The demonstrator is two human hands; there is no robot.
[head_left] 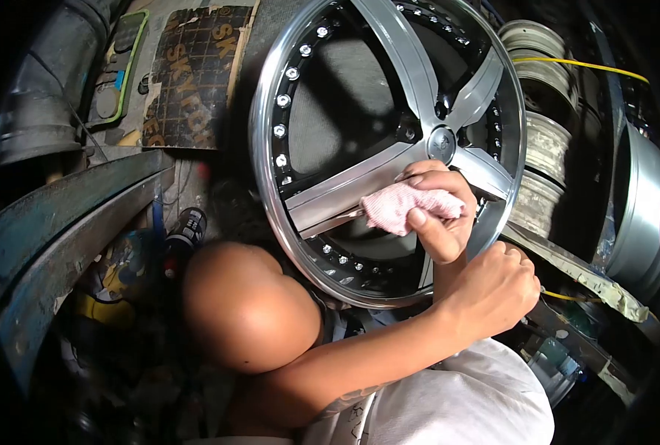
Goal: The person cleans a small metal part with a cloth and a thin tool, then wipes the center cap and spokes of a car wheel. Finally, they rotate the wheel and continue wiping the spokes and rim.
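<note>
A large multi-spoke alloy wheel (352, 174) with a polished rim and a ring of small bolts stands tilted in front of me. My right hand (445, 215) pinches a folded pink-and-white cloth (404, 208) between thumb and fingers, close over a silver spoke just below the round centre cap (441, 143). Nearer to me, my left hand (499, 289) is closed in a fist by the lower right rim, its back turned up. Its fingers curl out of sight, so I cannot tell what they grip. My left forearm crosses in front of the right one.
My bent knee (248, 311) is close to the wheel's lower left. Several worn rims (538, 141) are stacked at right, beside another silver rim (638, 215). A spray can (187, 226), metal beams (78, 215) and a printed board (193, 78) lie to the left.
</note>
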